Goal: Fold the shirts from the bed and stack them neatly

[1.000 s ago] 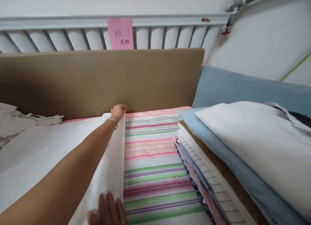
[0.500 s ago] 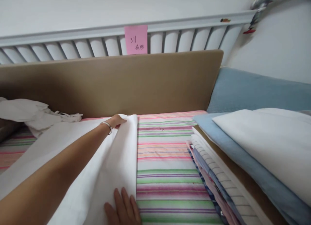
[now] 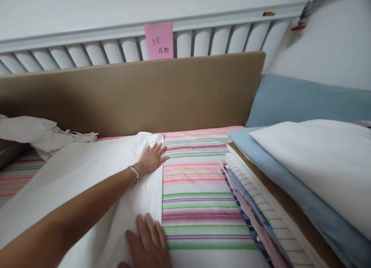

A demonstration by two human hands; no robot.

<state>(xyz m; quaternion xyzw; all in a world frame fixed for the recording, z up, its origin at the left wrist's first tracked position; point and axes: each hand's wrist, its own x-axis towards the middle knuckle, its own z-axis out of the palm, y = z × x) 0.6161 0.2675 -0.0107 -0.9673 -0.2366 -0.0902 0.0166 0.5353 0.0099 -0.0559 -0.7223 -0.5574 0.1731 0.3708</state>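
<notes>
Smoothing loose white fabric (image 3: pixel 101 160) toward the striped bedsheet's (image 3: pixel 199 210) back edge, press evenly, your left hand (image 3: pixel 151 159) and right hand (image 3: pixel 149 243) spread, grasping nothing.

A slim, shiny silver bangle (image 3: pixel 135 173) circles the left wrist (image 3: pixel 141 168).

Left hand (image 3: pixel 152 158) and right hand (image 3: pixel 149 243) on white cloth (image 3: pixel 89 163), striped sheet (image 3: pixel 197 206) beneath

Soft, diffuse light, dusky shading low on the brown board (image 3: pixel 139 96), slight blur, wide-angle edge stretch
</notes>
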